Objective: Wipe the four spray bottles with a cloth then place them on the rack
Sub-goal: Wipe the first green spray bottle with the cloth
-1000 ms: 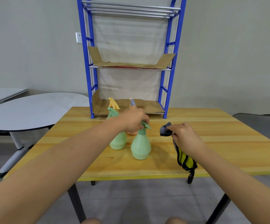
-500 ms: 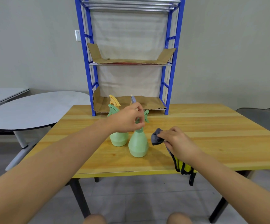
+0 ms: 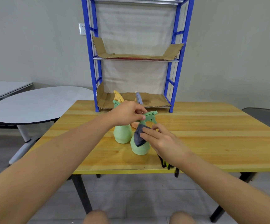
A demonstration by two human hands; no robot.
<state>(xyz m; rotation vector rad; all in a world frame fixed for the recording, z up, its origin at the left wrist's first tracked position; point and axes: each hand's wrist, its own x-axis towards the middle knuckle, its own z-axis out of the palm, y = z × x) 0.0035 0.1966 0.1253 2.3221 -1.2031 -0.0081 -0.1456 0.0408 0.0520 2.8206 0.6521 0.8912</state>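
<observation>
- Four spray bottles stand clustered on the tabletop [image 3: 211, 126], all in front of the blue rack [image 3: 176, 62]; none is on a shelf yet, by my reading.
- Item one, near green bottle [image 3: 139, 148]: upright, long axis vertical, nozzle pointing right. It is the bottle I have in hand, closest to me of the four.
- Item two, second green bottle [image 3: 122, 135]: upright, just behind and to the left of the first, touching or nearly so; I cannot tell which.
- Items three and four: a yellow-headed bottle [image 3: 118, 96] and a grey-headed bottle [image 3: 139, 98], mostly hidden behind my left hand.
- Left hand [image 3: 127, 114]: fingers curled round the trigger head of the near green bottle, pinching it from the left and steadying it.
- Right hand [image 3: 161, 139]: fingers gripping the dark cloth [image 3: 140, 135] and pressing it onto the bottle's shoulder from the right side.
- Cloth remainder: a black and yellow part hangs over the near tabletop edge below my right wrist.
- Governing relation: the bottle lies directly between my two hands, so I judge the wipe should run down its vertical axis while the left hand holds the top.
- Rack position: straight beyond the bottles, lower cardboard-lined shelf [image 3: 155, 101] nearest.
</observation>
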